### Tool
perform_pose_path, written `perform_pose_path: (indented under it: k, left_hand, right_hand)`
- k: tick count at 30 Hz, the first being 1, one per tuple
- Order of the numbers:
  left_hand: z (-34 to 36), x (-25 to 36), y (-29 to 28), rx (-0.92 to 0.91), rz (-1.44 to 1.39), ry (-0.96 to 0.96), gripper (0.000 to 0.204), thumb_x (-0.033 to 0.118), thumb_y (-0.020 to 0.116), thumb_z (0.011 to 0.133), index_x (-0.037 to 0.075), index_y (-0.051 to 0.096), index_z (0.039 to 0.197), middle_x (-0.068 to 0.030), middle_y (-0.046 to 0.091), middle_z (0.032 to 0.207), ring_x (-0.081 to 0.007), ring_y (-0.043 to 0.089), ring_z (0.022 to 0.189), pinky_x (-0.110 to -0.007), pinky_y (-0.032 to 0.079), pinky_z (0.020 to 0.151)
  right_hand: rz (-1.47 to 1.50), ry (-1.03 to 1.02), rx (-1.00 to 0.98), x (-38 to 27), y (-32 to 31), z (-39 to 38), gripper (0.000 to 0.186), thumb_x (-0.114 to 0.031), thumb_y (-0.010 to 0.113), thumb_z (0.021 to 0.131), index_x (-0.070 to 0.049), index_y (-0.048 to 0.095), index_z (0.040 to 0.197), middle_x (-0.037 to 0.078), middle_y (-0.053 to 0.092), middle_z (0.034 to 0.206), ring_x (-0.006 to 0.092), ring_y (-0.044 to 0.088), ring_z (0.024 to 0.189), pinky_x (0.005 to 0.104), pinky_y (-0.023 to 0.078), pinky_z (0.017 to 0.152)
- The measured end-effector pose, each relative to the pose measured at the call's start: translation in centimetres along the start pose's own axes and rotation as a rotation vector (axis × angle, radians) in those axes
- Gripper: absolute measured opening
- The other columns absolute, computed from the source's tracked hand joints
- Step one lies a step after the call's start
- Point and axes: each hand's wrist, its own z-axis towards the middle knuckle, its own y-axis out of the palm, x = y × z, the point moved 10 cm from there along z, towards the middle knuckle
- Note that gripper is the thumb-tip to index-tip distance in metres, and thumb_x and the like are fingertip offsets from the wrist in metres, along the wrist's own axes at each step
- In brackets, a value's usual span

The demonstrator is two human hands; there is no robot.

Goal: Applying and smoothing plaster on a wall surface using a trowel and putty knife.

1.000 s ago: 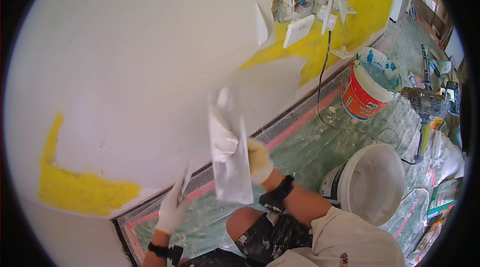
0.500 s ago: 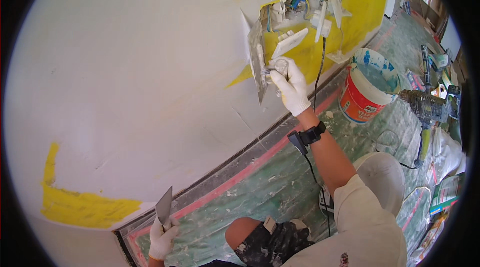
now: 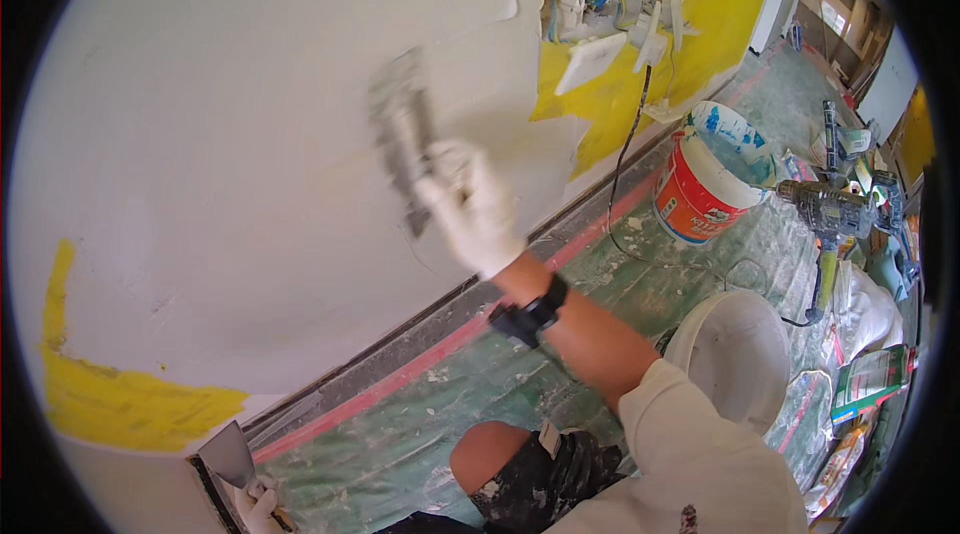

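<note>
My right hand, in a white glove, grips a steel finishing trowel, blurred by motion, against the white skimmed wall left of the yellow patch. Up and right of it is an opening with wires and loose white switch or socket plates. At the lower left, my left hand, also gloved, holds a scraper with its blade upward, by the wall corner.
A red-and-white bucket, an empty-looking white bucket, a mixing drill and bags stand on green floor sheeting. A black cable runs down from the opening. A doorway is at far right.
My right hand and trowel have moved left from the opening's edge over the white wall. My left hand with the scraper sits lower and further left in view.
</note>
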Motion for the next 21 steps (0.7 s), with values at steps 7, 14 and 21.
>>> perform_pose_path:
  k: [7, 14, 21]
  left_hand:
    - [-0.5, -2.1, -2.3, 0.084, -0.061, 0.0, 0.025, 0.007, 0.069, 0.094, 0.006, 0.06, 0.117, -0.0047, 0.061, 0.082, -0.0144, 0.05, 0.042, -0.029, 0.038, 0.035]
    - [-1.9, -0.4, -3.2, 0.064, -0.155, 0.165, 0.031, 0.0, 0.063, 0.078, 0.005, 0.056, 0.108, -0.0049, 0.06, 0.085, -0.0146, 0.055, 0.065, -0.027, 0.046, 0.056]
    - [-2.4, -10.7, -8.3, 0.16, -0.091, -0.082, 0.025, 0.006, 0.068, 0.094, 0.006, 0.059, 0.117, -0.0059, 0.061, 0.079, -0.0174, 0.052, 0.042, -0.03, 0.038, 0.035]
  right_hand:
    - [0.067, -0.148, -0.148, -12.1, 15.8, -8.0, 0.022, -0.02, 0.075, 0.095, -0.01, 0.062, 0.111, 0.009, 0.068, 0.089, 0.031, 0.069, 0.081, 0.0429, 0.055, 0.072]
    - [0.382, 0.131, -0.318, -7.7, 13.4, -9.2, 0.033, -0.021, 0.067, 0.105, -0.008, 0.055, 0.133, 0.005, 0.07, 0.102, 0.0152, 0.07, 0.082, 0.0324, 0.057, 0.072]
    - [0.482, 0.289, 0.043, -2.0, -4.7, 4.4, 0.023, -0.016, 0.062, 0.108, -0.003, 0.055, 0.125, 0.004, 0.065, 0.107, 0.0103, 0.069, 0.086, 0.0274, 0.061, 0.068]
